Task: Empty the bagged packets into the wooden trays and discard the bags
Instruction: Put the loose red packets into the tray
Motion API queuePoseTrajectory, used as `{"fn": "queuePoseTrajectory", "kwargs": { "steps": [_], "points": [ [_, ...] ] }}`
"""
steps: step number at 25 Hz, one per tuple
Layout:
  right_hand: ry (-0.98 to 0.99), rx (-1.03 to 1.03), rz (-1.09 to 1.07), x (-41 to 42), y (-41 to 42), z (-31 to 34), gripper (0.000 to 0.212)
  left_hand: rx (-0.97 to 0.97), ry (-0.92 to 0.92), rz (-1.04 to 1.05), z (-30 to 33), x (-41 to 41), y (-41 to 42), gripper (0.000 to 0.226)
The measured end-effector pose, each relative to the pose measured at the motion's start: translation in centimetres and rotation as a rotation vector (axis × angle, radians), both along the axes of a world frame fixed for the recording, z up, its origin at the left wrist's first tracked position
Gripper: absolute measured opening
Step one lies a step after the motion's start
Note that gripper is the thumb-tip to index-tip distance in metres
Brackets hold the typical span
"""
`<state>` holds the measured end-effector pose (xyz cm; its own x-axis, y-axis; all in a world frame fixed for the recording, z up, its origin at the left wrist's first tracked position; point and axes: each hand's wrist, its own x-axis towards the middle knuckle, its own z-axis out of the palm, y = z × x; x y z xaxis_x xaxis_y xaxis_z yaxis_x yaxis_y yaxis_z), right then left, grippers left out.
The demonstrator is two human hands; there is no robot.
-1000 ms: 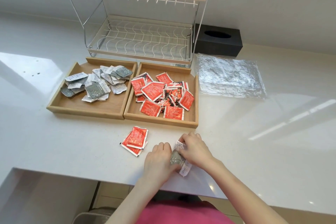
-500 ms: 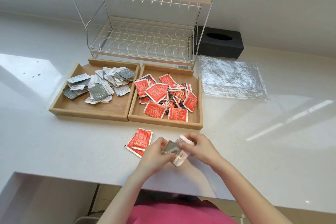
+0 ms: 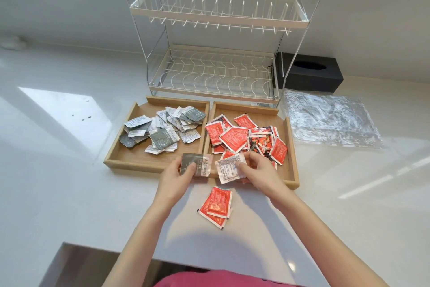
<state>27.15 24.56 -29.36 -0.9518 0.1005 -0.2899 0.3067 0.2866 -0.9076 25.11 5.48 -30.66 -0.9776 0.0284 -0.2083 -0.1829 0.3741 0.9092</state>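
Two wooden trays sit side by side on the white counter. The left tray (image 3: 121, 157) holds several grey and white packets (image 3: 162, 129). The right tray (image 3: 293, 165) holds several red packets (image 3: 235, 139). My left hand (image 3: 175, 176) grips a grey packet (image 3: 197, 164) over the front rim between the trays. My right hand (image 3: 258, 170) grips a white printed packet (image 3: 228, 169) above the right tray's front part. A few red packets (image 3: 217, 206) lie loose on the counter in front of the trays.
A flat clear plastic bag (image 3: 330, 121) lies right of the trays. Behind the trays stands a two-tier wire dish rack (image 3: 214, 72), with a black tissue box (image 3: 311, 74) to its right. The counter's front edge runs close below my arms.
Both hands lifted from the counter's front edge, where they held the packets together, and moved forward to the trays. The grey and white packets are now apart, one in each hand.
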Motion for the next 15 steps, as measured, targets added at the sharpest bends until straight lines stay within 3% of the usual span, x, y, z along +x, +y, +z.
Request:
{"fn": "queuePoseTrajectory", "kwargs": {
  "steps": [7,15],
  "points": [
    [0.024,0.117,0.038,-6.1,-5.7,-0.7,0.02,-0.294,0.089,0.066,-0.2,-5.8,-5.2,0.022],
    [0.04,0.457,0.213,-7.8,-8.4,-1.7,0.028,-0.433,0.081,-0.022,-1.8,-7.3,-6.4,0.019]
  ]
}}
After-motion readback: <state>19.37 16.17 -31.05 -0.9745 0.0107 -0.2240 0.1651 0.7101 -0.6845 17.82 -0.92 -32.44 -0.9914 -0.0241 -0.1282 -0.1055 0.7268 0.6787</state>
